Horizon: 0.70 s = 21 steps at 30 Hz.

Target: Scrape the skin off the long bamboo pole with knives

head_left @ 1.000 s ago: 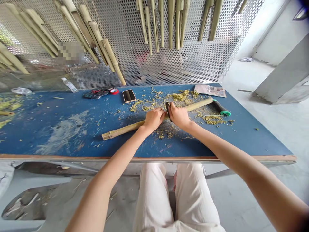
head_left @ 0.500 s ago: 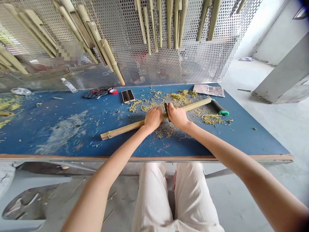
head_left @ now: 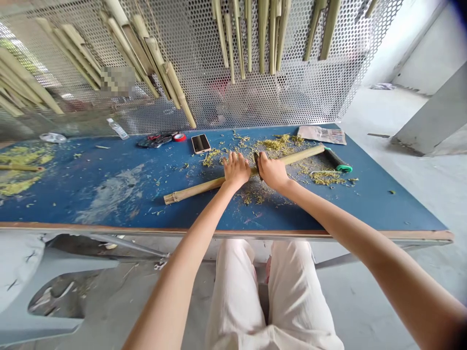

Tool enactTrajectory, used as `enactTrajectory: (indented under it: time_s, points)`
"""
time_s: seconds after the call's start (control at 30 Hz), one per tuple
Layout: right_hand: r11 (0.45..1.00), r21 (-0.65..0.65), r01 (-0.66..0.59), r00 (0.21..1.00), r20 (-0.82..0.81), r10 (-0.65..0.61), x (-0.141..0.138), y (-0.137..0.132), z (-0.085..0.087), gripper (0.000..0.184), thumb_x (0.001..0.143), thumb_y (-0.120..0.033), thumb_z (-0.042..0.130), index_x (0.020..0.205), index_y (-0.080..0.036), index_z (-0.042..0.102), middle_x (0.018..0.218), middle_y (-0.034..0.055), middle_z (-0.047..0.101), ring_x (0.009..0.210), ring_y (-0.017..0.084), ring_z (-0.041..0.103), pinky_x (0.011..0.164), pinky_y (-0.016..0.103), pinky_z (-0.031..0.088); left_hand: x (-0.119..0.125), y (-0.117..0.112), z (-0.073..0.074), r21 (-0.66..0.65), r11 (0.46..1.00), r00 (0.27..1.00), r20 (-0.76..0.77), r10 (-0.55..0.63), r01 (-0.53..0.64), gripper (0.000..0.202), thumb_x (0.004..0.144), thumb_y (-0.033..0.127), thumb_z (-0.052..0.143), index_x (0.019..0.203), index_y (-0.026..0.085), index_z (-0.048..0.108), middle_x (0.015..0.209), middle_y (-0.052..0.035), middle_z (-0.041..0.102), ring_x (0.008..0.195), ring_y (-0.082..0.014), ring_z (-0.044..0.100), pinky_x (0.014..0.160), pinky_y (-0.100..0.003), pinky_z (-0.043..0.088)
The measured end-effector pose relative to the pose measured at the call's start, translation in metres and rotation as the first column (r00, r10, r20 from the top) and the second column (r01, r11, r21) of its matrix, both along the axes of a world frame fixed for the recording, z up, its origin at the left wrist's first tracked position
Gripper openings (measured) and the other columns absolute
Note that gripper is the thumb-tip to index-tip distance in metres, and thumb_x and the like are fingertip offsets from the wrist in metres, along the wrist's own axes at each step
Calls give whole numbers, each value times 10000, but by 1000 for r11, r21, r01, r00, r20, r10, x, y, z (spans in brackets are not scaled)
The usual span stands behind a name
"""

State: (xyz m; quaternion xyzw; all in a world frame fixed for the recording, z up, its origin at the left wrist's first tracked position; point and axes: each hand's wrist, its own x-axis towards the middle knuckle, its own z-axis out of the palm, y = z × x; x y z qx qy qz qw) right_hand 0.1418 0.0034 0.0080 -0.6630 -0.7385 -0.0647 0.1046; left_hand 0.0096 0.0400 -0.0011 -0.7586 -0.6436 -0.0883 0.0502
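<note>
A bamboo pole (head_left: 199,188) lies slantwise on the blue table, its left end nearer to me. My left hand (head_left: 236,170) rests on top of the pole near its middle, fingers stretched forward and slightly apart. Just to its right, my right hand (head_left: 272,171) is closed on a dark, flat tool (head_left: 257,165) that stands across the pole. Most of that tool is hidden by my fingers, so its exact kind does not show. Yellow-green bamboo shavings (head_left: 275,144) are scattered around and behind the pole.
A green-and-black handle (head_left: 337,160) lies by the pole's right end, with folded paper (head_left: 321,134) behind. Along the back are a phone (head_left: 201,144), red tape (head_left: 179,137) and a bottle (head_left: 117,129). Bamboo pieces (head_left: 180,95) lean on the perforated metal screen (head_left: 204,58).
My left hand's fingers have straightened from a curled grip and now stretch over the pole. The view has swung slightly left. My right hand keeps its hold on the dark tool.
</note>
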Motion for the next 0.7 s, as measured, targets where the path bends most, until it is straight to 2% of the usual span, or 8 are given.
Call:
enactTrajectory:
  time_s: [0.17, 0.37, 0.7]
  points:
    - [1000, 12, -8, 1000, 18, 7, -1, 1, -1, 371, 1071, -231, 219, 1287, -80, 480, 927, 177, 756, 837, 256, 725, 633, 291, 346, 1, 2, 4, -47, 999, 1000, 19, 19, -18, 626, 1034, 345, 196, 1558, 73, 403, 1655, -180, 359, 1586, -277, 220, 1294, -496, 191]
    - [1000, 17, 4, 1000, 19, -4, 0, 2, -4, 359, 1078, -239, 229, 1275, -86, 487, 906, 163, 757, 829, 258, 726, 623, 291, 337, -1, 8, 5, -43, 999, 999, 48, 10, -8, 639, 1027, 339, 199, 1550, 36, 406, 1650, -209, 353, 1579, -307, 233, 1291, -530, 191]
    - [1000, 7, 7, 1000, 27, -7, -1, 2, -3, 357, 1071, -240, 226, 1254, -89, 492, 909, 173, 754, 815, 254, 713, 623, 294, 327, -2, 14, 1, -23, 1000, 998, 66, 5, -3, 613, 1020, 336, 234, 1527, 69, 452, 1632, -196, 394, 1566, -314, 266, 1279, -556, 202]
